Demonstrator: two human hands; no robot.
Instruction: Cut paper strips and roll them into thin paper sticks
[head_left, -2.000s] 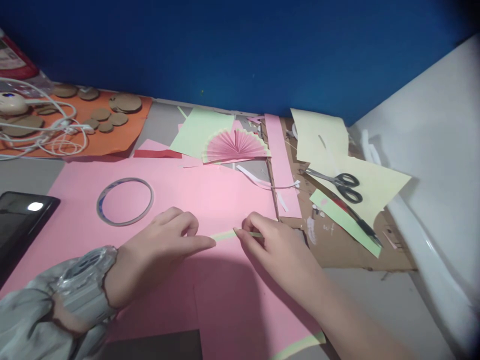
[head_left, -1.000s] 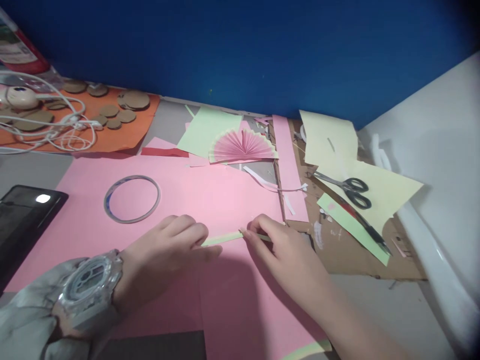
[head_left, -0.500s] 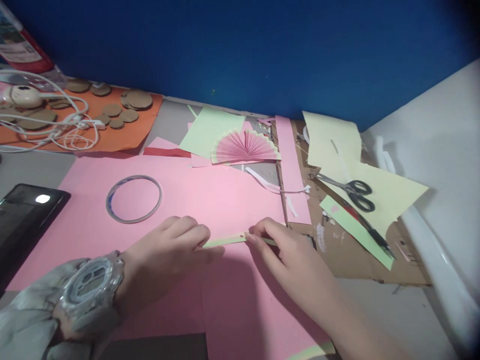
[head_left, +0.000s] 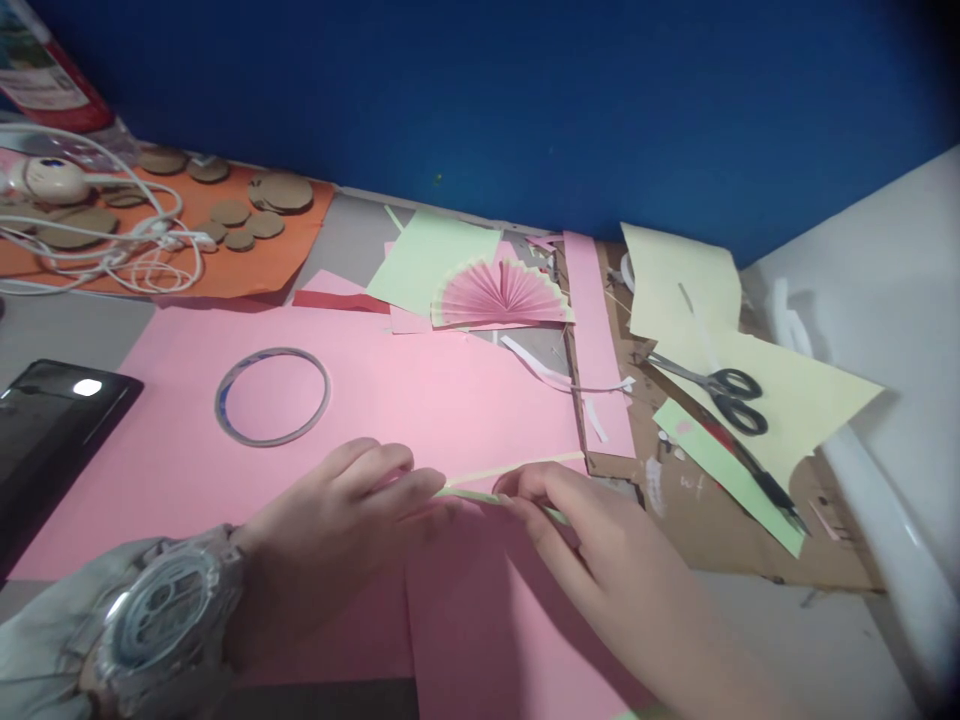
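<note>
A narrow pale green paper strip (head_left: pixel 474 494) runs between my two hands, along the far edge of a long pink paper sheet (head_left: pixel 461 600). My left hand (head_left: pixel 337 520) is closed on its left end, fingertips pressed together. My right hand (head_left: pixel 592 530) pinches the strip between thumb and index finger further right. Just beyond it, a thin pale yellow band (head_left: pixel 525 466) slants towards the right. Whether this band joins the strip is hidden by my fingers. A large pink sheet (head_left: pixel 390 390) lies underneath.
A tape ring (head_left: pixel 219 400) and a black phone (head_left: pixel 60 430) lie left. Behind is a pleated pink paper fan (head_left: pixel 502 295). Scissors (head_left: pixel 739 400), a pen (head_left: pixel 765 480) and paper pieces are on the right. Cables (head_left: pixel 150 235) and cardboard discs (head_left: pixel 281 192) rest on orange paper.
My left fingers have moved right along the strip, closer to my right hand. The pale yellow band now shows more clearly beyond the strip. The whole view has shifted slightly.
</note>
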